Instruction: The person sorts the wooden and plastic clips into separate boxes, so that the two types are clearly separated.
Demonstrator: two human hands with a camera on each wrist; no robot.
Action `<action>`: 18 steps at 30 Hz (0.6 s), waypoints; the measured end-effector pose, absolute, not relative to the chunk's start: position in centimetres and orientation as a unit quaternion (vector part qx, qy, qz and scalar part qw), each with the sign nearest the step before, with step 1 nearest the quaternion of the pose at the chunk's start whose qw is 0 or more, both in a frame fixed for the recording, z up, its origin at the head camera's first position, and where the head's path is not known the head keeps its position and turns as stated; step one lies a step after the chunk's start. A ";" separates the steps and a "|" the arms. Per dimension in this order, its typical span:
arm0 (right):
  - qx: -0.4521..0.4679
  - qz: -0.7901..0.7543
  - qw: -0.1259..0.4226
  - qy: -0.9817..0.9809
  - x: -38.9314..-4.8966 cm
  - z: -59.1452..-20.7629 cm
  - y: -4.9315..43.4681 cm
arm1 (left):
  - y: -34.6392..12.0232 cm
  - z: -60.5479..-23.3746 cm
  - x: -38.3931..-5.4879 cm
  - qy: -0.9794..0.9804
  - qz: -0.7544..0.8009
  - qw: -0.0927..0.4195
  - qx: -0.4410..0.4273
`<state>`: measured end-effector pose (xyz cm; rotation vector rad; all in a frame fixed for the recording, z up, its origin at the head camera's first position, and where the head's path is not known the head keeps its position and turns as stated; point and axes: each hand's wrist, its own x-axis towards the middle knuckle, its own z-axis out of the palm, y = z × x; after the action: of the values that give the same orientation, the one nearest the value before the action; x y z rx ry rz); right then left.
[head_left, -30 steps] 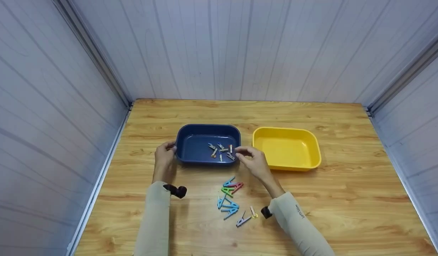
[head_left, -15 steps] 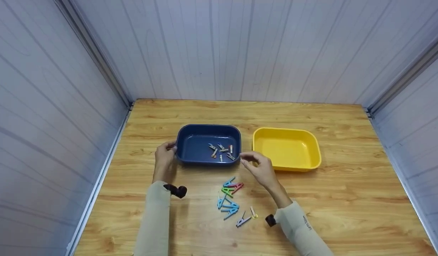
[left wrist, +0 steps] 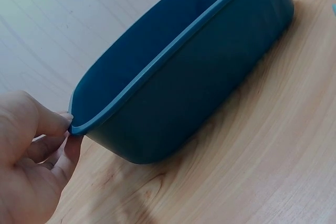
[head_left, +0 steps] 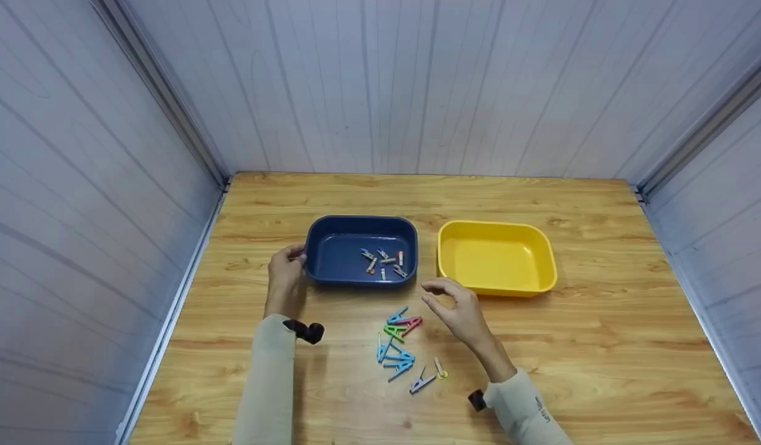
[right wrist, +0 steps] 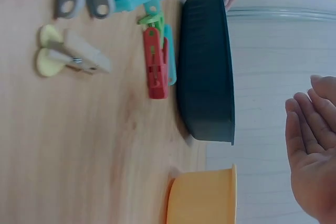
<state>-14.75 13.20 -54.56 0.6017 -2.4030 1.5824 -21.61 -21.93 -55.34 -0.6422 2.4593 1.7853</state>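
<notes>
My left hand (head_left: 284,275) pinches the left rim of a dark blue plastic tub (head_left: 337,259); the left wrist view shows thumb and fingers (left wrist: 62,124) on its edge. Several small wooden clothespins (head_left: 400,271) lie in the tub's right half. Over the table, right of the loose pins, my right hand (head_left: 464,314) hovers with loosely bent fingers and nothing in them. Beside it lie plastic clothespins: a red one (head_left: 411,324), a green one (head_left: 395,331) and several blue ones (head_left: 399,369). Nearer me are a grey clothespin (head_left: 422,384) and a wooden one with a yellow decoration (head_left: 440,369).
A yellow tub (head_left: 495,259) with nothing in it stands to the right of the blue one, a narrow gap apart. White panel walls (head_left: 380,93) enclose the wooden table (head_left: 603,321) at the back and both sides.
My right hand has drawn back from the blue tub's right edge, toward me and slightly right. The left hand stays on the rim, and the clothespins have not moved.
</notes>
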 end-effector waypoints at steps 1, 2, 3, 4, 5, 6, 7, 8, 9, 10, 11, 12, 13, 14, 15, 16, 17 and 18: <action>0.203 0.535 0.102 -0.814 -14.6 -54.6 13.3 | -21.9 -55.3 -21.6 0.795 0.571 0.017 -0.203; 0.202 0.532 0.102 -0.816 -14.4 -54.6 13.4 | -21.9 -55.4 -21.6 0.800 0.565 0.016 -0.201; 0.199 0.532 0.101 -0.817 -14.2 -54.6 13.4 | -21.9 -55.4 -21.6 0.803 0.562 0.016 -0.200; 0.196 0.535 0.098 -0.816 -14.0 -54.5 13.5 | -21.9 -55.4 -21.7 0.799 0.566 0.017 -0.202; 0.194 0.537 0.097 -0.815 -13.8 -54.3 13.5 | -21.9 -55.4 -21.7 0.796 0.569 0.020 -0.204; 0.194 0.539 0.095 -0.814 -13.5 -54.0 13.5 | -21.8 -55.4 -21.7 0.793 0.573 0.022 -0.208; 0.194 0.541 0.092 -0.813 -13.2 -53.6 13.5 | -21.8 -55.4 -21.7 0.788 0.577 0.023 -0.212; 0.195 0.542 0.090 -0.813 -12.9 -53.2 13.5 | -21.8 -55.4 -21.7 0.783 0.582 0.024 -0.217; 0.195 0.544 0.087 -0.811 -12.6 -52.8 13.5 | -21.8 -55.4 -21.8 0.777 0.589 0.025 -0.221; 0.196 0.545 0.084 -0.811 -12.3 -52.4 13.5 | -21.8 -55.4 -21.7 0.772 0.594 0.026 -0.223; 0.197 0.545 0.082 -0.811 -12.0 -52.1 13.5 | -21.8 -55.4 -21.7 0.769 0.598 0.027 -0.225; 0.197 0.544 0.080 -0.812 -11.7 -51.9 13.6 | -21.8 -55.4 -21.8 0.763 0.604 0.027 -0.228; 0.195 0.543 0.079 -0.813 -11.5 -51.8 13.6 | -21.8 -55.4 -21.8 0.761 0.607 0.027 -0.228; 0.195 0.541 0.078 -0.814 -11.3 -51.8 13.7 | -21.8 -55.4 -21.8 0.759 0.609 0.028 -0.229; 0.194 0.539 0.077 -0.816 -11.1 -51.9 13.7 | -21.7 -55.4 -21.8 0.757 0.612 0.027 -0.229; 0.193 0.539 0.074 -0.816 -10.8 -52.0 13.8 | -21.7 -55.4 -21.8 0.759 0.609 0.026 -0.227; 0.192 0.538 0.070 -0.818 -10.6 -52.2 13.8 | -21.7 -55.5 -21.8 0.759 0.610 0.025 -0.228; 0.192 0.536 0.065 -0.819 -10.4 -52.3 13.9 | -21.7 -55.5 -21.8 0.757 0.611 0.025 -0.228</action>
<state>-10.36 13.87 -52.33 0.5786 -2.4717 1.6186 -21.84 -21.70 -55.47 -0.7063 2.3426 1.8912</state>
